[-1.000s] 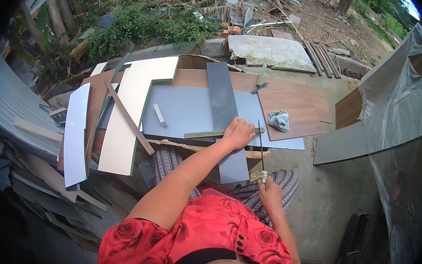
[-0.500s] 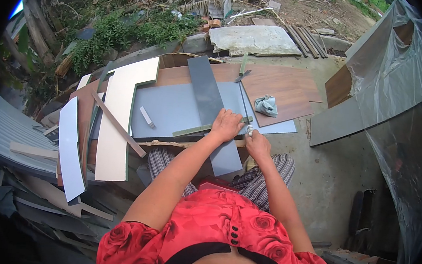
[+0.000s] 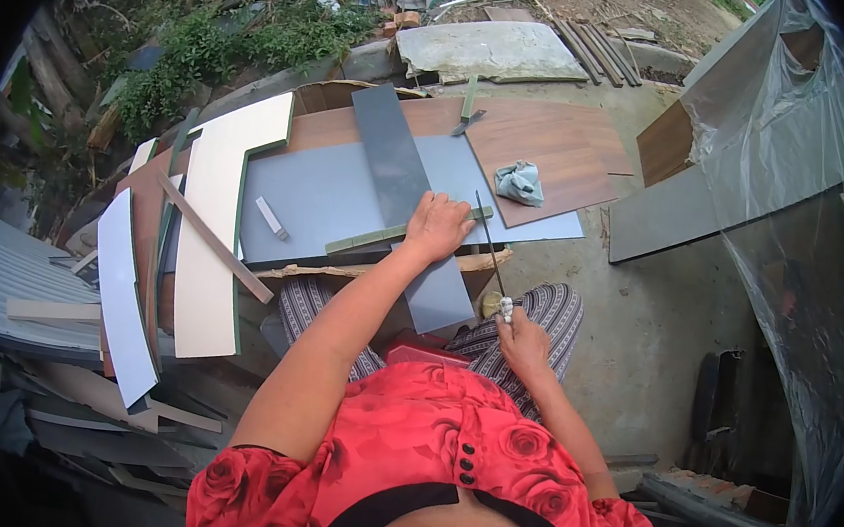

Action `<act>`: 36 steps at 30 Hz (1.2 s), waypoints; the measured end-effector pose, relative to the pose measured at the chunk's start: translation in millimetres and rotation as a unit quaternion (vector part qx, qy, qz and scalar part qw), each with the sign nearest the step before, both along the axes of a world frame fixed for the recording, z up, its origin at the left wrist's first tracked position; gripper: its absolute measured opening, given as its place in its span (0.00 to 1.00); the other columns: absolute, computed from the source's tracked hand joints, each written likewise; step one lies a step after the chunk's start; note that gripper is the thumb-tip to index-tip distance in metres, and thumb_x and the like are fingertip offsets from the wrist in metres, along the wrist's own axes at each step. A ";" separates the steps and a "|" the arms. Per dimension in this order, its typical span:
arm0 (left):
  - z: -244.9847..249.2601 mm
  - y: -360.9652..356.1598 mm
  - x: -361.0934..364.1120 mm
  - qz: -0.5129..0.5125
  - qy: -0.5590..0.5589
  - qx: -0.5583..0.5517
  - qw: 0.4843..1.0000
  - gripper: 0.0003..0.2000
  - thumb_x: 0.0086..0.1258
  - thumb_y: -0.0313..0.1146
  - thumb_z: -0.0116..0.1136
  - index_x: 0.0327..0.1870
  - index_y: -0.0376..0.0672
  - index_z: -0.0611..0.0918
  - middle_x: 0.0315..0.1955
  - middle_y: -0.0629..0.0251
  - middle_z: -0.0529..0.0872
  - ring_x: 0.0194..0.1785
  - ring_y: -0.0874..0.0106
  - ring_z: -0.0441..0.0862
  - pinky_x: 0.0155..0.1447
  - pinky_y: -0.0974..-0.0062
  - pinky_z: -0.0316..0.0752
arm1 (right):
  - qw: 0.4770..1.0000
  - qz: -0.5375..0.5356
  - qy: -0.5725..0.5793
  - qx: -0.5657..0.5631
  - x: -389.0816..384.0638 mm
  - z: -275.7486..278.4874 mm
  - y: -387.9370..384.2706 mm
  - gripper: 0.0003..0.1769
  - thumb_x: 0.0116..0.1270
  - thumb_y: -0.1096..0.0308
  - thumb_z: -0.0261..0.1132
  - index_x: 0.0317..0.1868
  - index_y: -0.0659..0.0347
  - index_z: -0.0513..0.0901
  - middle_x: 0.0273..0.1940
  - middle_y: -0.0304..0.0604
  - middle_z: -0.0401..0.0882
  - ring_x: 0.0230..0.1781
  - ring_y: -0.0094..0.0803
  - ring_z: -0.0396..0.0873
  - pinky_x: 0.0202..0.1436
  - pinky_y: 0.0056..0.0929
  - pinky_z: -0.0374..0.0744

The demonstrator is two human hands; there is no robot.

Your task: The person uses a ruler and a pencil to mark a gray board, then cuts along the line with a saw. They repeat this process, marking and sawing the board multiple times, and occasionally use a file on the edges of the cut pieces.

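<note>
My left hand (image 3: 437, 227) is closed over a narrow green strip (image 3: 369, 240), pressing it down across a long dark grey board (image 3: 392, 150). The strip's end sticks out to the right of my fingers. My right hand (image 3: 524, 342) is closed around the white-wrapped handle of a thin, narrow saw blade (image 3: 492, 242). The blade points away from me and lies against the strip close to its right end. Its teeth are too small to make out.
A brown wood-grain panel (image 3: 546, 164) carries a crumpled pale-blue cloth (image 3: 519, 183). A small white block (image 3: 271, 218) lies on the blue-grey sheet (image 3: 309, 178). Cream boards (image 3: 213, 245) are at left. Plastic sheeting (image 3: 783, 155) hangs over panels at right.
My right hand has drawn the saw back toward me and slightly right, so more of its blade shows on my side of the strip. My left hand still holds the strip; the view has shifted slightly.
</note>
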State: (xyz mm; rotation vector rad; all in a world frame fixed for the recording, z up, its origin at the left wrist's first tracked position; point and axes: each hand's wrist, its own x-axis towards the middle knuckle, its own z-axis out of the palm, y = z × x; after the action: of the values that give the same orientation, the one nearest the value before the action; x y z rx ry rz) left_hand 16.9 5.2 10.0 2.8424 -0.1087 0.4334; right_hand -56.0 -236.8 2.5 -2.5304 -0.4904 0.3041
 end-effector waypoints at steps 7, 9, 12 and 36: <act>-2.5 6.8 4.6 0.028 0.006 0.011 1.000 0.10 0.62 0.41 0.57 0.31 0.43 0.78 0.30 0.62 0.83 0.41 0.65 0.76 0.52 0.67 0.64 | 0.999 0.031 0.006 0.001 48.6 8.8 33.2 0.18 0.66 0.54 0.54 0.37 0.63 0.74 0.28 0.61 0.79 0.35 0.59 0.78 0.39 0.54 0.73; -3.2 11.1 2.4 0.010 0.002 0.012 1.000 0.10 0.62 0.41 0.57 0.31 0.44 0.78 0.30 0.62 0.83 0.41 0.65 0.76 0.52 0.67 0.64 | 1.000 0.027 0.013 0.001 47.6 14.0 37.3 0.18 0.66 0.54 0.54 0.37 0.63 0.73 0.28 0.61 0.79 0.35 0.59 0.78 0.39 0.53 0.73; -1.7 8.0 4.4 0.022 0.007 0.002 1.000 0.11 0.62 0.42 0.57 0.32 0.44 0.78 0.30 0.62 0.83 0.41 0.65 0.76 0.52 0.67 0.64 | 1.000 0.019 0.019 -0.006 35.5 8.3 32.8 0.18 0.66 0.54 0.54 0.37 0.63 0.73 0.28 0.60 0.79 0.34 0.59 0.78 0.38 0.53 0.73; -1.1 9.1 2.6 0.010 0.026 0.020 0.999 0.10 0.63 0.41 0.56 0.34 0.44 0.78 0.31 0.62 0.83 0.42 0.65 0.76 0.53 0.67 0.63 | 0.999 0.015 0.031 -0.010 18.8 3.6 18.1 0.19 0.66 0.52 0.54 0.37 0.63 0.74 0.26 0.60 0.79 0.33 0.59 0.78 0.37 0.54 0.73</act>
State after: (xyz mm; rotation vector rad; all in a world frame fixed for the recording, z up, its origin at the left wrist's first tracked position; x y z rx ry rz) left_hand 19.5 14.3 8.9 2.8947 -0.0791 0.3646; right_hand -37.2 -218.8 6.1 -2.5265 -0.5041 0.3991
